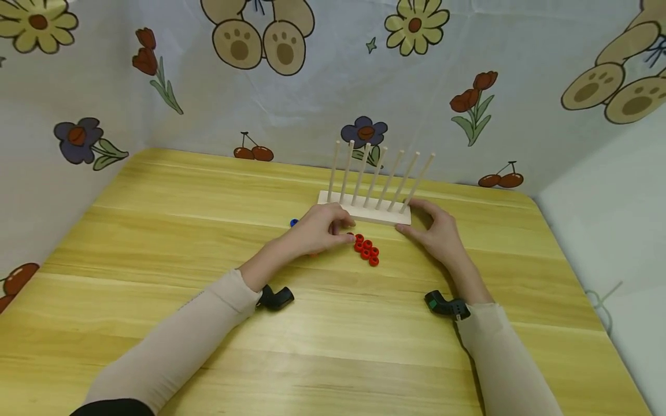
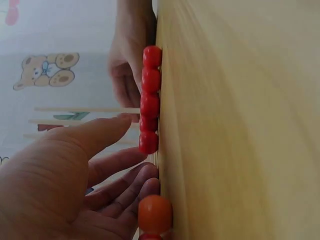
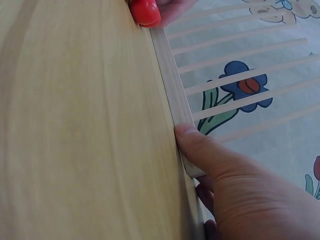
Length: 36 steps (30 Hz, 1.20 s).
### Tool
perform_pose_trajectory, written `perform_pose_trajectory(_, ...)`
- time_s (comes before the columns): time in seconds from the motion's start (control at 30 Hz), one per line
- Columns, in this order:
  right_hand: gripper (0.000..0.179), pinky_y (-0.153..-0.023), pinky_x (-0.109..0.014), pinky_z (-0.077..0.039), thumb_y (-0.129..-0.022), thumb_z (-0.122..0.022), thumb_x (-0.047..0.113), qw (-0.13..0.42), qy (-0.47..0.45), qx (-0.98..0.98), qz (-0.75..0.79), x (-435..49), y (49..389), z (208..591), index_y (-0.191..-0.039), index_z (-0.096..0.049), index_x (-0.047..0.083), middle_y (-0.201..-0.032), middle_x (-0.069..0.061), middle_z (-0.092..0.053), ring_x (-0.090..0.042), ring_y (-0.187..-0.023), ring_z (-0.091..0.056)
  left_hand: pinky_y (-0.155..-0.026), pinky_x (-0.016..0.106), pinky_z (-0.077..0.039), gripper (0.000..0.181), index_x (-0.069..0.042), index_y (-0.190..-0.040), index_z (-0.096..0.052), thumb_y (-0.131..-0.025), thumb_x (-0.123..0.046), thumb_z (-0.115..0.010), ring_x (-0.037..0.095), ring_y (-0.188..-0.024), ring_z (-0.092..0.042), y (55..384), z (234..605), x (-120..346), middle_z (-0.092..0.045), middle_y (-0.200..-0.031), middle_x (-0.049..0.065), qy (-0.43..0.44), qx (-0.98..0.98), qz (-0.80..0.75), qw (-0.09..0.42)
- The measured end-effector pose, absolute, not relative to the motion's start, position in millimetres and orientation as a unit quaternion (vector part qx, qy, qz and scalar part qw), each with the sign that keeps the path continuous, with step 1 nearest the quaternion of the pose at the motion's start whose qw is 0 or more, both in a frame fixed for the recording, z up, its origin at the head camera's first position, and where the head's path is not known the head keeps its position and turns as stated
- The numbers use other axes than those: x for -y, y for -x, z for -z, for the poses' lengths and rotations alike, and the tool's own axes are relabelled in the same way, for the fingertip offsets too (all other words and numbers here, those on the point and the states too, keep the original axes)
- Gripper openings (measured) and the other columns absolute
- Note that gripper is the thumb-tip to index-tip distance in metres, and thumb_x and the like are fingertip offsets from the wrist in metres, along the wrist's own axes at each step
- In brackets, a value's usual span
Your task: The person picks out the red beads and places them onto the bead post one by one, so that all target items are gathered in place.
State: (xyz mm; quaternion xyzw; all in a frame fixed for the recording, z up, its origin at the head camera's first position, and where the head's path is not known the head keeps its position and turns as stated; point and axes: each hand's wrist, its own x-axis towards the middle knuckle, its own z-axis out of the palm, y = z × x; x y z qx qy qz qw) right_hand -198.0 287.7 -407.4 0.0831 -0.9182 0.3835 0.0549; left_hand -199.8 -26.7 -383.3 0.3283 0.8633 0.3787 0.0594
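Small dark line of print is running along the left sleeve (image 1: 208, 312), too small to read. Black wrist mount (image 1: 442, 303) on the right is showing a green patch, no detail resolving.

Left hand (image 1: 322, 228) is hiding part of a blue bead (image 1: 293, 222) and most of the orange below it. Left wrist view is showing an orange bead (image 2: 155, 214), with a red piece under it being cut off by the frame edge. Right hand's rear fingers are mostly sitting out of sight behind the rack (image 1: 372, 211).

Rack is standing on the table near the backdrop (image 1: 312, 104): pale bare wood, flat rectangular base, seven thin round pegs (image 1: 375, 177) pointing up. Red beads (image 1: 367, 245) are lying clustered in front of it, glossy, rounded, holes facing up. Table (image 1: 333, 335) is showing streaky yellow wood grain.

Hands are working apart. Left is holding thumb and fingers spread beside the red beads; right is gripping the rack's right end, thumb in front.
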Motion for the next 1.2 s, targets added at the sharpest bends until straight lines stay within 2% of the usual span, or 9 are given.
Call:
perform_pose_trajectory(0.33, 0.070, -0.125, -0.056, -0.030, -0.089, -0.086, 0.035, 0.061, -0.088, 0.918, -0.382, -287, 199, 406, -0.148, -0.059, 0.009, -0.149, -0.014, -0.061, -0.036, -0.147, -0.047, -0.072, 0.025, -0.049, 0.023, -0.012, -0.114, -0.079, -0.093, -0.022, -0.083, 0.010, -0.077, -0.059, 192, 385, 18, -0.065, -0.101, 0.002, -0.351, -0.864, -0.356, 0.059)
perform_pose_trajectory(0.7, 0.069, -0.125, -0.057, -0.030, -0.089, -0.087, 0.034, 0.063, -0.092, 0.915, -0.388, -289, 198, 406, -0.148, -0.059, 0.009, -0.150, -0.014, -0.060, -0.036, -0.148, -0.046, -0.070, 0.021, -0.051, 0.022, -0.007, -0.114, -0.079, -0.092, -0.011, -0.082, 0.011, -0.078, -0.059, 190, 384, 16, -0.063, -0.100, 0.004, -0.338, -0.867, -0.359, 0.077)
perform_pose_trajectory(0.83, 0.068, -0.125, -0.055, -0.030, -0.090, -0.086, 0.034, 0.060, -0.091, 0.914, -0.390, -289, 197, 406, -0.148, -0.059, 0.010, -0.150, -0.013, -0.060, -0.035, -0.148, -0.046, -0.071, 0.021, -0.052, 0.016, -0.008, -0.109, -0.079, -0.093, -0.006, -0.080, 0.010, -0.079, -0.061, 190, 386, 16, -0.066, -0.100, 0.004, -0.330, -0.873, -0.353, 0.060)
perform_pose_trajectory(1.2, 0.071, -0.124, -0.058, -0.030, -0.091, -0.085, 0.034, 0.057, -0.088, 0.918, -0.382, -290, 194, 408, -0.150, -0.057, 0.008, -0.152, -0.016, -0.058, -0.038, -0.149, -0.045, -0.074, 0.026, -0.054, 0.011, -0.006, -0.105, -0.078, -0.094, -0.008, -0.079, 0.015, -0.082, -0.065, 194, 380, 20, -0.071, -0.096, 0.005, -0.308, -0.880, -0.361, 0.020)
